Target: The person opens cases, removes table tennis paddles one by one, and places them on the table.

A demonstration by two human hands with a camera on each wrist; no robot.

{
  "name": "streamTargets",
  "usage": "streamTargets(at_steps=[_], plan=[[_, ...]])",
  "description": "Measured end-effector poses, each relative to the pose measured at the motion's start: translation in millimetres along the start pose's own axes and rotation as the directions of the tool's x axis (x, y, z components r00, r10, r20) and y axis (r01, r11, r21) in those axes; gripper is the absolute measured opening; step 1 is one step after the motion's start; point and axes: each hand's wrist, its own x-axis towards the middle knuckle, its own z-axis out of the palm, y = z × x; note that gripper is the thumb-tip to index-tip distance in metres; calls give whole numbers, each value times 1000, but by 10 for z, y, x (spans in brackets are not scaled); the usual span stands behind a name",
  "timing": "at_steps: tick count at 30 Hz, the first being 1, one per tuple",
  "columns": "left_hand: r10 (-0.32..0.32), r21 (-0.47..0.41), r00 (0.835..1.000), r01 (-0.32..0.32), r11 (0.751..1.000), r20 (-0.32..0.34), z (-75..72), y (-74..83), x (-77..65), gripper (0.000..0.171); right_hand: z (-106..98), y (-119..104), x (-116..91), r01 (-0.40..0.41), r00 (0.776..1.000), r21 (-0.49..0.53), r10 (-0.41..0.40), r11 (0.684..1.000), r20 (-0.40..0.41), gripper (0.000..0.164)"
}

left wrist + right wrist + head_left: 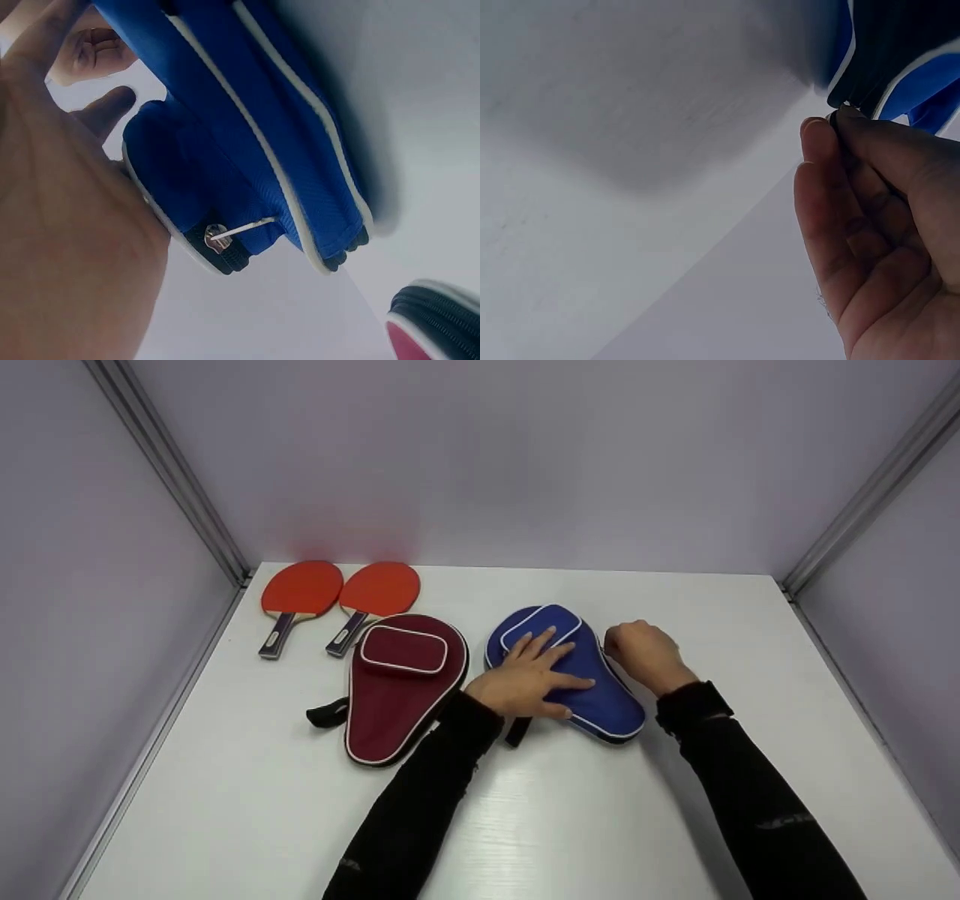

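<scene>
A blue table tennis paddle case (604,705) lies on the white table, its narrow end toward the lower right. My left hand (525,681) rests on top with fingers spread, across the front pocket and body of the case. At the case's right side, my right hand (645,655) has its fingers curled. Thumb and index finger pinch a zipper pull (835,121) at the case's dark zipper edge in the right wrist view, the pull being mostly hidden. The left wrist view shows the pocket's metal zipper slider (217,238) hanging free.
A dark red paddle case (401,697) with a black strap (328,714) lies left of the blue one. Two red paddles (304,587) (381,588) lie at the back left. Pale panels (480,457) enclose the table at the back and sides.
</scene>
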Motion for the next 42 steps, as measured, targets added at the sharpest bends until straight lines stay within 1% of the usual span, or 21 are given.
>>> streamTargets(at_steps=[3,6,13,19,23,30,42], plan=[[-13,4,1000,13,1000,18,12,-5,19,64,9,26,-14,1,1000,11,-2,1000,8,15],[-33,16,999,33,999,18,23,3,31,63,13,38,-32,-1,1000,27,0,1000,15,15],[-71,67,997,73,995,-37,57,25,41,56,1,35,-68,-11,999,41,9,999,33,14],[-86,85,995,90,992,-50,84,-7,53,57,-22,24,-115,-3,999,49,1,999,47,13],[-96,107,993,103,989,-65,73,-17,48,57,-30,16,-145,10,999,60,-13,998,42,12],[-142,132,986,153,979,-90,52,-14,32,58,-48,10,-173,25,999,64,-27,998,36,12],[-217,143,972,229,963,-89,42,-50,83,60,-111,36,-269,50,997,61,-53,997,48,10]])
